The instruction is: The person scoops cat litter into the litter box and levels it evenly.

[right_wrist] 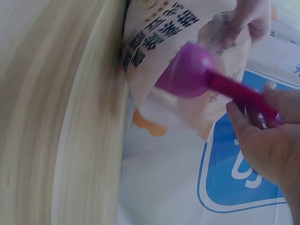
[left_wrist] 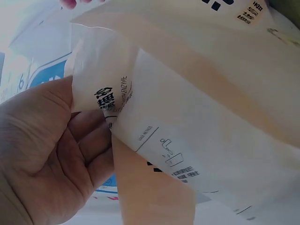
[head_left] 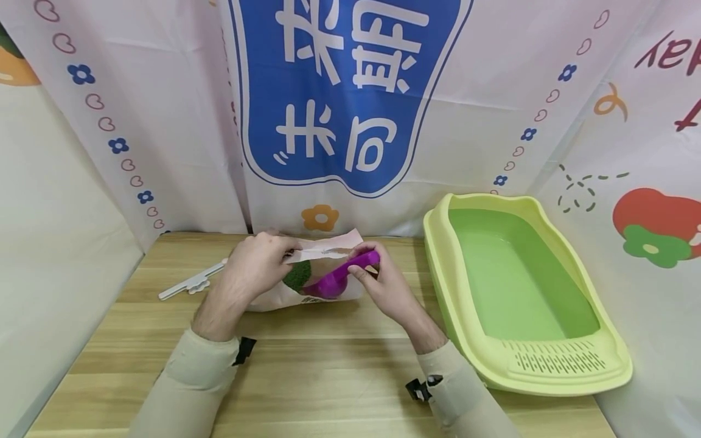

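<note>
A pale paper bag of cat litter (head_left: 274,298) lies on the table with its mouth spread apart, and dark green litter (head_left: 297,275) shows inside. My left hand (head_left: 256,258) grips the upper edge of the bag's mouth. In the left wrist view its thumb and fingers (left_wrist: 91,140) are at the printed bag wall (left_wrist: 187,126). With my right hand (head_left: 383,283) I hold the handle of a purple scoop (head_left: 332,284). The scoop's bowl (right_wrist: 192,70) sits at the bag's opening, partly inside; whether it carries litter is hidden.
A yellow-green litter box (head_left: 443,292) with a slotted front ledge stands on the right of the table. On the left lies a white sealing clip (head_left: 191,282). A printed cloth (head_left: 339,91) hangs behind the wooden table (head_left: 317,377).
</note>
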`<state>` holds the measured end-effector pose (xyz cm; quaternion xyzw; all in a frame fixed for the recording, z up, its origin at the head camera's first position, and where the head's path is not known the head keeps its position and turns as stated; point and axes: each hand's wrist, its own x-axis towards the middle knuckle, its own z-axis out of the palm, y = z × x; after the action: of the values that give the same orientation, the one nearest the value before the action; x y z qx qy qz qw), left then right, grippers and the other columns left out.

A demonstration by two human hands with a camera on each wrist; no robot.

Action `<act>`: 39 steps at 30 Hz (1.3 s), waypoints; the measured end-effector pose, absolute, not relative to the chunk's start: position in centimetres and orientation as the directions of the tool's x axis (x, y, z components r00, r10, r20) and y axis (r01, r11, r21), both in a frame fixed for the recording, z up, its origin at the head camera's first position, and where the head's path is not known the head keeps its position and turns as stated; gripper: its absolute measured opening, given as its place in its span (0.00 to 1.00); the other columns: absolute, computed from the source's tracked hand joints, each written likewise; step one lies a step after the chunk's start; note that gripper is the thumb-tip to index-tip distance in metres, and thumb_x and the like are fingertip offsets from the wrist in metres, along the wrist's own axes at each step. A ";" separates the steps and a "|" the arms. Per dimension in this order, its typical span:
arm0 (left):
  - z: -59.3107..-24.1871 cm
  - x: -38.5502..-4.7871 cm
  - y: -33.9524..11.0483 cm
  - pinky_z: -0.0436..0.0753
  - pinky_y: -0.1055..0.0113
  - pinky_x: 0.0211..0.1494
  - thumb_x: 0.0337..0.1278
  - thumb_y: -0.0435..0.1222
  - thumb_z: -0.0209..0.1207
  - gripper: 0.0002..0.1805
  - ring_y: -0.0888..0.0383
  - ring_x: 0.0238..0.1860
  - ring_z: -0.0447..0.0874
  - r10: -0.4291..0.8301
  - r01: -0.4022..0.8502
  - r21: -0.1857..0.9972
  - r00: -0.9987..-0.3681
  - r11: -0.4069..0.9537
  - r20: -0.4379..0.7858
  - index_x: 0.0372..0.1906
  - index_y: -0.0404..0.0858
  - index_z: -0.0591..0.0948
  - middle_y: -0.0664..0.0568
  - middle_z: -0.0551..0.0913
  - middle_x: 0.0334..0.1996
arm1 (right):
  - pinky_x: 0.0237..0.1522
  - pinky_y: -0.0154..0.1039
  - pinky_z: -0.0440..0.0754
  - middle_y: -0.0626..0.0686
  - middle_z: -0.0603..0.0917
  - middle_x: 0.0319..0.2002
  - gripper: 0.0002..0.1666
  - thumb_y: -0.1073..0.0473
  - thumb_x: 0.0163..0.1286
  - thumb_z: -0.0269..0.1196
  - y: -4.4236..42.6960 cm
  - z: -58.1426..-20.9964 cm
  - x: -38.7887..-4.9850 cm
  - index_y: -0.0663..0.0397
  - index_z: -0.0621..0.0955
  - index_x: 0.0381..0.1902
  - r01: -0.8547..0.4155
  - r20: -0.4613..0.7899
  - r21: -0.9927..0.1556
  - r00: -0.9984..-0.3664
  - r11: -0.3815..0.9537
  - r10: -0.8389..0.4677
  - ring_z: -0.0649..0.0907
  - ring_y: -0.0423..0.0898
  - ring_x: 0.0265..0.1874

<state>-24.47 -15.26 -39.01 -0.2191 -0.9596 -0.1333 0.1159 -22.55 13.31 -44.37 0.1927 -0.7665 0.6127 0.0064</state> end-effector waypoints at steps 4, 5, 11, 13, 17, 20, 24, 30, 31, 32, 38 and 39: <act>-39.5 -24.7 -15.2 0.94 0.39 0.42 0.75 0.34 0.75 0.12 0.40 0.45 0.98 0.392 0.456 0.195 -0.871 0.868 0.296 0.56 0.46 0.98 0.44 0.99 0.46 | 0.71 0.36 0.89 0.70 0.88 0.68 0.21 0.74 0.88 0.62 13.1 -44.1 -22.2 0.66 0.73 0.72 -0.281 0.250 -0.952 -0.944 0.124 -0.216 0.89 0.66 0.73; -39.6 -24.8 -15.1 0.94 0.38 0.43 0.75 0.34 0.76 0.12 0.39 0.46 0.98 0.388 0.454 0.193 -0.871 0.870 0.301 0.57 0.46 0.98 0.43 0.99 0.47 | 0.72 0.36 0.88 0.70 0.88 0.68 0.20 0.74 0.88 0.62 13.1 -44.2 -22.1 0.66 0.73 0.72 -0.280 0.251 -0.952 -0.946 0.125 -0.205 0.89 0.66 0.73; -40.3 -25.3 -14.8 0.94 0.35 0.45 0.77 0.35 0.75 0.12 0.36 0.47 0.98 0.347 0.432 0.200 -0.869 0.880 0.352 0.59 0.45 0.97 0.42 1.00 0.47 | 0.73 0.38 0.89 0.72 0.88 0.70 0.16 0.73 0.88 0.64 12.8 -44.6 -22.0 0.68 0.76 0.67 -0.283 0.257 -0.951 -0.948 0.124 -0.188 0.87 0.65 0.78; -40.5 -25.4 -14.6 0.94 0.34 0.43 0.77 0.35 0.75 0.12 0.34 0.46 0.98 0.330 0.422 0.205 -0.869 0.883 0.368 0.59 0.45 0.97 0.42 1.00 0.47 | 0.70 0.34 0.90 0.72 0.89 0.69 0.15 0.72 0.87 0.65 12.6 -44.8 -22.0 0.68 0.77 0.66 -0.279 0.257 -0.953 -0.950 0.120 -0.176 0.87 0.65 0.77; -40.7 -25.4 -14.3 0.93 0.33 0.41 0.77 0.35 0.74 0.12 0.32 0.45 0.98 0.306 0.410 0.221 -0.870 0.885 0.386 0.59 0.46 0.97 0.42 1.00 0.47 | 0.66 0.28 0.90 0.72 0.90 0.67 0.13 0.73 0.86 0.66 12.1 -45.2 -21.9 0.69 0.79 0.63 -0.292 0.279 -0.951 -0.952 0.105 -0.127 0.89 0.65 0.75; -40.8 -25.4 -14.3 0.92 0.33 0.39 0.76 0.34 0.75 0.12 0.31 0.44 0.98 0.300 0.407 0.229 -0.871 0.884 0.389 0.58 0.46 0.97 0.43 1.00 0.45 | 0.67 0.28 0.89 0.70 0.90 0.68 0.13 0.73 0.84 0.68 11.7 -45.6 -22.0 0.70 0.82 0.62 -0.323 0.314 -0.941 -0.945 0.107 -0.089 0.87 0.64 0.78; -40.6 -25.2 -14.6 0.92 0.34 0.40 0.76 0.34 0.75 0.12 0.34 0.43 0.97 0.303 0.409 0.232 -0.872 0.883 0.384 0.57 0.45 0.98 0.43 0.99 0.44 | 0.65 0.28 0.90 0.66 0.89 0.71 0.15 0.71 0.82 0.72 11.3 -46.1 -21.9 0.69 0.86 0.62 -0.339 0.331 -0.929 -0.940 0.145 -0.079 0.88 0.62 0.77; -40.4 -25.0 -14.8 0.93 0.36 0.44 0.76 0.33 0.74 0.14 0.36 0.45 0.97 0.309 0.405 0.246 -0.884 0.881 0.349 0.60 0.45 0.97 0.43 0.99 0.46 | 0.52 0.25 0.89 0.66 0.95 0.63 0.17 0.70 0.80 0.75 11.3 -46.1 -22.0 0.67 0.90 0.63 -0.305 0.281 -0.919 -0.951 0.251 -0.126 0.95 0.53 0.58; -40.4 -25.1 -14.8 0.93 0.36 0.44 0.77 0.33 0.74 0.14 0.36 0.45 0.97 0.309 0.405 0.247 -0.885 0.880 0.349 0.60 0.46 0.97 0.43 0.99 0.47 | 0.52 0.25 0.89 0.65 0.96 0.62 0.16 0.69 0.80 0.75 11.3 -46.1 -22.0 0.67 0.91 0.62 -0.304 0.279 -0.916 -0.952 0.261 -0.129 0.94 0.51 0.56; -40.4 -25.1 -14.8 0.93 0.35 0.44 0.77 0.33 0.74 0.14 0.36 0.45 0.97 0.310 0.406 0.247 -0.884 0.880 0.350 0.60 0.46 0.97 0.42 0.99 0.47 | 0.52 0.25 0.89 0.65 0.96 0.61 0.16 0.69 0.80 0.75 11.3 -46.1 -22.0 0.66 0.91 0.62 -0.301 0.275 -0.916 -0.953 0.265 -0.131 0.94 0.49 0.55; -40.5 -25.2 -15.0 0.93 0.34 0.43 0.78 0.34 0.74 0.12 0.34 0.44 0.98 0.306 0.413 0.244 -0.874 0.878 0.378 0.59 0.44 0.97 0.40 0.99 0.46 | 0.49 0.26 0.88 0.66 0.96 0.61 0.16 0.69 0.81 0.75 10.9 -46.5 -22.4 0.64 0.92 0.63 -0.252 0.222 -0.941 -0.963 0.224 -0.152 0.91 0.41 0.49; -40.5 -25.3 -15.0 0.93 0.33 0.43 0.78 0.34 0.74 0.12 0.33 0.45 0.98 0.304 0.413 0.245 -0.873 0.877 0.381 0.59 0.44 0.97 0.40 0.99 0.46 | 0.49 0.26 0.88 0.66 0.96 0.61 0.16 0.69 0.81 0.75 10.8 -46.6 -22.5 0.63 0.92 0.63 -0.242 0.212 -0.946 -0.965 0.216 -0.155 0.91 0.40 0.48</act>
<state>-25.28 -14.96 -40.53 -0.1877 -0.9541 -0.1615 0.1681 -22.50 10.79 -46.62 0.1273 -0.7788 0.6132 0.0356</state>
